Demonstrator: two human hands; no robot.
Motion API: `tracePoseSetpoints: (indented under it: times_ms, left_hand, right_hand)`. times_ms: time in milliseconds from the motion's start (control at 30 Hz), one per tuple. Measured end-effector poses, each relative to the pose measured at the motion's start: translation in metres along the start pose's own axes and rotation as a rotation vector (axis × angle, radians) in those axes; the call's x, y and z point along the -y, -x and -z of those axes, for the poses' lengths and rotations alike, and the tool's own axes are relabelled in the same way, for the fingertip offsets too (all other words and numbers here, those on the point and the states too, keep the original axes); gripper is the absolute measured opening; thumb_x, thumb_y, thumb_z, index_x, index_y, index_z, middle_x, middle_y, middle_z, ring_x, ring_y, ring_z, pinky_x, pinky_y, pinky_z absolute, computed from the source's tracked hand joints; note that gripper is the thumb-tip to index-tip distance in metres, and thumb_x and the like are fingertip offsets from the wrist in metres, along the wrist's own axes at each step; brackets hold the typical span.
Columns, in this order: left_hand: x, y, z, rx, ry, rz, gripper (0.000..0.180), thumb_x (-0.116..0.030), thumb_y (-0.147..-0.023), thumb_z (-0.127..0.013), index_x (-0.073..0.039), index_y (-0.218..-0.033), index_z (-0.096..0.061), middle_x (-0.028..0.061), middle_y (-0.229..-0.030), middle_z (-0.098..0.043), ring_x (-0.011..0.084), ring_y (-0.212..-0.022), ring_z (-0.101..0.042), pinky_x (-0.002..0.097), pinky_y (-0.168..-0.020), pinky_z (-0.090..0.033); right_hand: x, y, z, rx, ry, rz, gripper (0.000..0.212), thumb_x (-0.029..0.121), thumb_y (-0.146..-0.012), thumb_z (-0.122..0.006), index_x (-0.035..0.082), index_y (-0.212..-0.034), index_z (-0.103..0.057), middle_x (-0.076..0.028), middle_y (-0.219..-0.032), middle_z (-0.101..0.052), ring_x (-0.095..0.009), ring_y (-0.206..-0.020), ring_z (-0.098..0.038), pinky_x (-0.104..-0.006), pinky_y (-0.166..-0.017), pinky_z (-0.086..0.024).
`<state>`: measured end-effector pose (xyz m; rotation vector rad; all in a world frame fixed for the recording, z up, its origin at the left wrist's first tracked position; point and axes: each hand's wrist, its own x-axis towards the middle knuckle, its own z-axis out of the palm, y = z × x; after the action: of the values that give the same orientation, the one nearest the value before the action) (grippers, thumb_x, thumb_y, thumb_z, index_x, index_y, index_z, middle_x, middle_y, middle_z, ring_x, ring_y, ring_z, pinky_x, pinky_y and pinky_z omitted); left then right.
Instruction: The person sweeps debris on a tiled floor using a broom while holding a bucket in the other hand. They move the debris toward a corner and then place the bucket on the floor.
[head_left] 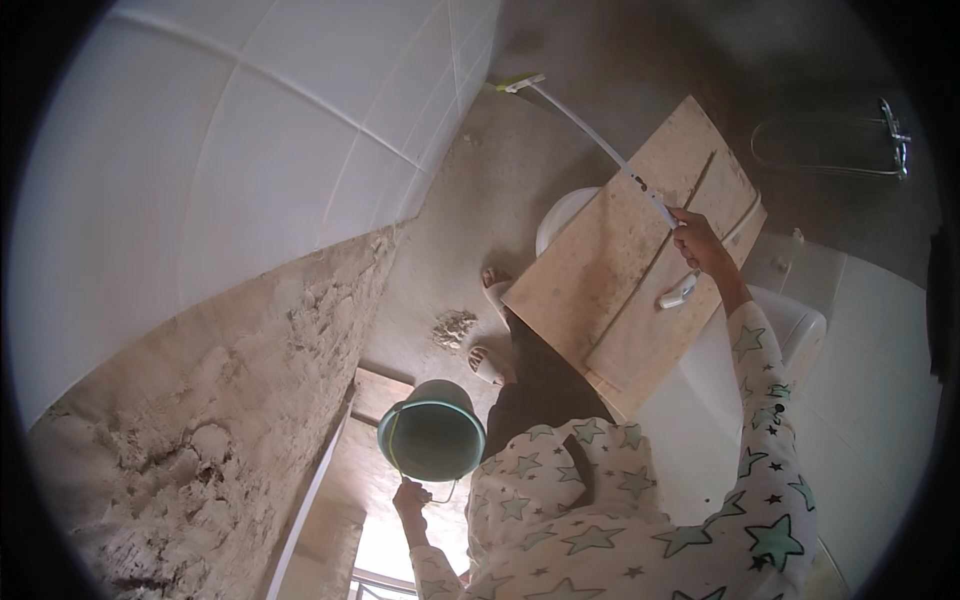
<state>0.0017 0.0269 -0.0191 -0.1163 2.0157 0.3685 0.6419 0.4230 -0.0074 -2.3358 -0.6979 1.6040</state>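
Note:
My right hand (697, 243) is closed around the thin white shaft of a long-handled squeegee (600, 142). Its white and yellow-green head is at the far wall corner, and a thicker white grip end hangs below my hand, over the wooden board (610, 265). At the lower left, my left hand (411, 498) grips the wire handle of a green bucket (432, 440). The bucket hangs tilted with its dark inside facing me; what it holds, if anything, I cannot make out.
White tiles (280, 130) cover the left wall above rough bare plaster (210, 440). A small rubble heap (453, 328) lies near my sandalled feet. The board covers part of a round white fixture (565, 220). A tap (893, 140) with a looping hose is at the right.

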Motion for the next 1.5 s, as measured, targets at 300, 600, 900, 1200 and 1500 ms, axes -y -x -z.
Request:
tracePoseSetpoints:
  times_ms: [300, 600, 900, 1200, 1500]
  left_hand:
    - [-0.027, 0.0, -0.002, -0.002, -0.031, -0.014, 0.035, -0.031, -0.096, -0.051, 0.001, -0.084, -0.059, 0.0102, -0.065, -0.057, 0.021, -0.055, -0.058, 0.0364, -0.054, -0.055]
    - [-0.03, 0.004, 0.025, 0.012, -0.009, -0.07, 0.044, -0.042, -0.096, -0.052, 0.0, -0.086, -0.057, 0.0116, -0.066, -0.058, 0.0231, -0.055, -0.06, 0.0377, -0.056, -0.057]
    - [-0.09, 0.016, 0.005, -0.032, -0.182, -0.054, 0.042, -0.041, -0.096, -0.053, -0.001, -0.084, -0.059, 0.0097, -0.066, -0.058, 0.0208, -0.058, -0.06, 0.0344, -0.056, -0.056]
    - [-0.091, 0.012, 0.028, -0.018, -0.127, -0.103, 0.041, -0.04, -0.096, -0.053, -0.002, -0.082, -0.059, 0.0087, -0.066, -0.058, 0.0198, -0.057, -0.06, 0.0337, -0.056, -0.055]
    - [-0.108, 0.011, 0.003, -0.028, -0.182, -0.093, 0.042, -0.04, -0.096, -0.053, -0.001, -0.083, -0.06, 0.0088, -0.067, -0.059, 0.0196, -0.058, -0.06, 0.0348, -0.057, -0.056]
  right_hand:
    - [-0.042, -0.145, -0.056, -0.407, 0.457, 0.52, 0.055, 0.002, -0.084, -0.041, 0.012, -0.137, -0.05, -0.017, -0.08, -0.063, -0.029, -0.068, -0.061, -0.0395, -0.058, -0.05]
    - [0.038, -0.051, -0.008, 0.049, 0.205, 0.066, 0.063, -0.001, -0.079, -0.04, 0.018, -0.138, -0.051, 0.001, -0.058, -0.042, -0.009, -0.043, -0.036, -0.0266, -0.038, -0.032]
    - [-0.051, -0.108, -0.028, -0.392, 0.432, 0.724, 0.058, -0.002, -0.079, -0.044, 0.006, -0.136, -0.049, -0.023, -0.091, -0.065, -0.033, -0.082, -0.064, -0.0406, -0.076, -0.05]
    - [0.001, -0.076, -0.045, -0.125, 0.417, 0.297, 0.053, -0.001, -0.081, -0.044, 0.009, -0.133, -0.053, -0.024, -0.099, -0.065, -0.04, -0.096, -0.063, -0.047, -0.083, -0.049]
    - [-0.049, -0.104, -0.051, -0.352, 0.399, 0.491, 0.052, 0.0, -0.08, -0.046, 0.008, -0.13, -0.056, -0.024, -0.106, -0.064, -0.04, -0.101, -0.061, -0.0447, -0.088, -0.048]
